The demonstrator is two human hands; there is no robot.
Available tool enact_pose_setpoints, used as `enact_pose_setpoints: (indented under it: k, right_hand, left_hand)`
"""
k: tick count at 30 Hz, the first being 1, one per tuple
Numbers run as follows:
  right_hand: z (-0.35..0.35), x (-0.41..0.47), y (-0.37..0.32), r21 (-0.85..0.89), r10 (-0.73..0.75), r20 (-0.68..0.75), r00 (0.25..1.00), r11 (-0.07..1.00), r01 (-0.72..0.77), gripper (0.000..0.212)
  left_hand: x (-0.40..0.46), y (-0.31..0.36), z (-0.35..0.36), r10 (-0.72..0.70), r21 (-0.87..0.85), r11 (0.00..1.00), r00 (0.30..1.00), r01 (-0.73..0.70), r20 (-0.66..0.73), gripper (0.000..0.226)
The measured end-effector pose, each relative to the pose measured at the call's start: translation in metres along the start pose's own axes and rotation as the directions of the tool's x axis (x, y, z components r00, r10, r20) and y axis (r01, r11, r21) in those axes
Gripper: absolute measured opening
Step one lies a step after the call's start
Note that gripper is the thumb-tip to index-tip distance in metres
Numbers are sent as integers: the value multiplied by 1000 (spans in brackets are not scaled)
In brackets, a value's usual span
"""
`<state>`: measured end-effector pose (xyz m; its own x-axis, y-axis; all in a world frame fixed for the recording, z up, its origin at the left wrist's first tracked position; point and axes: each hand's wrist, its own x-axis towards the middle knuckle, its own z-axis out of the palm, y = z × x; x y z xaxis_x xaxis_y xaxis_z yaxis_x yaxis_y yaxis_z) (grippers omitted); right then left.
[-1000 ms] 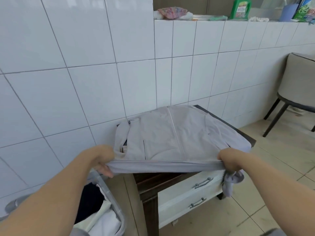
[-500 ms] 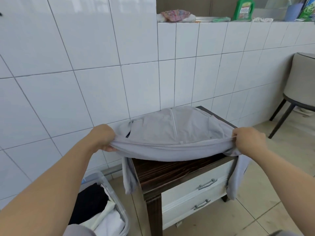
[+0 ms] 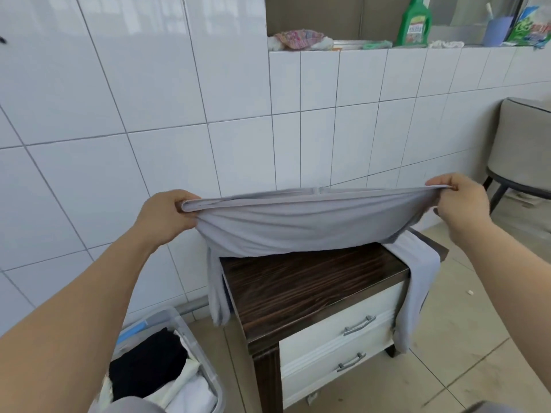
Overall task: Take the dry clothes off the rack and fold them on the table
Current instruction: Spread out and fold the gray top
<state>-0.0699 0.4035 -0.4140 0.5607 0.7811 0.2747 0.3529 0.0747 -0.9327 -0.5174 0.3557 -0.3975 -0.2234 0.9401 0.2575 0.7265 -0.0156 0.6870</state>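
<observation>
the person is folding a grey garment [image 3: 301, 225] over the small dark-topped table [image 3: 313, 281]; the left hand [image 3: 167, 213] is pinching one corner of the lifted hem, fingers curled round the cloth; the right hand [image 3: 459, 201] is gripping the opposite corner the same way; the hem is being held taut and level above the table, while the far part of the garment is lying on the tabletop against the tiled wall [image 3: 149, 114]; two loose ends are hanging off the left and right table edges.

judgement: to do this fold well, both corners should be carried forward evenly and laid on the far edge, keeping tension so no crease is trapped; the dangling ends likely need tucking in first, or the fold is going to come out ragged.

writing: the green bottle [image 3: 414, 23] on the ledge is bearing a label, too small to read; the green packet [image 3: 532, 28] beside it is showing print, likewise unreadable; a clear bin [image 3: 190, 332] of dark and white clothes is sitting on the floor at left.
</observation>
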Motion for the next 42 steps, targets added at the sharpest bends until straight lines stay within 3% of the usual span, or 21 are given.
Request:
enact_pose_setpoints:
  k: [2,4,5,8,11,15,20,22,24,26,28,30,31,33,36,38,40,42]
  right_hand:
    - [-9,-4,-6,-1,-27,-124,992,1000,27,46]
    - [-16,-13,-13,-209,-119,-121,986,974,92,47]
    - [-18,-16,-14,-298,-142,-56,988,947,120,47]
    - [-18,-24,-17,-382,-114,-15,993,919,100,45]
    - [-8,-29,-14,-470,-122,140,982,865,175,42]
    - [-1,-32,-2,-581,-135,153,979,789,199,29]
    - [-5,-28,21,-693,35,215,976,709,127,25]
    - [-3,-29,19,-765,80,310,947,612,199,18]
    - [2,-31,12,-729,151,474,868,620,291,17]
    - [10,-36,4,-651,273,655,704,676,344,15]
    - [21,-47,-2,-672,478,735,481,612,418,9]
    - [32,-56,-4,-715,607,691,393,489,500,36]
    - [40,-58,-3,-720,609,678,412,438,538,46]
    - [59,-60,3,-696,465,716,521,416,585,52]
    - [94,-62,19,-622,226,746,626,571,535,56]
    - [123,-70,26,-558,168,788,592,599,573,63]
    - [150,-81,32,-520,150,830,537,557,648,69]
    - [180,-87,37,-490,138,854,501,537,687,73]
  left_hand:
    - [-3,7,-3,40,-29,998,965,-50,-258,14]
    - [-3,12,-7,-6,-120,992,900,-51,-436,10]
    - [-2,14,-9,-20,-89,996,918,-17,-397,7]
    - [-8,20,-5,-133,-111,986,986,122,-104,17]
    - [-14,24,-1,-71,-95,993,995,63,-76,21]
    - [-20,24,9,66,-39,997,993,-63,96,18]
    - [-17,16,14,80,-88,994,986,-67,148,26]
    - [-15,15,16,83,-124,990,982,-62,170,31]
    - [-13,20,20,112,-125,989,958,-81,264,36]
    - [-13,29,29,115,-45,993,868,-106,483,30]
    - [-12,32,46,43,97,983,703,-159,710,18]
    - [-14,25,64,-55,197,961,563,-195,825,10]
    - [-13,18,72,-97,211,962,512,-171,853,9]
    - [-12,3,80,-163,201,978,413,-50,896,13]
    - [-8,-19,82,-194,160,978,321,131,927,29]
    - [-1,-36,79,-182,82,958,362,275,914,39]
    - [4,-51,78,-169,-25,915,440,402,882,39]
    - [12,-67,81,-210,-132,866,592,482,778,33]
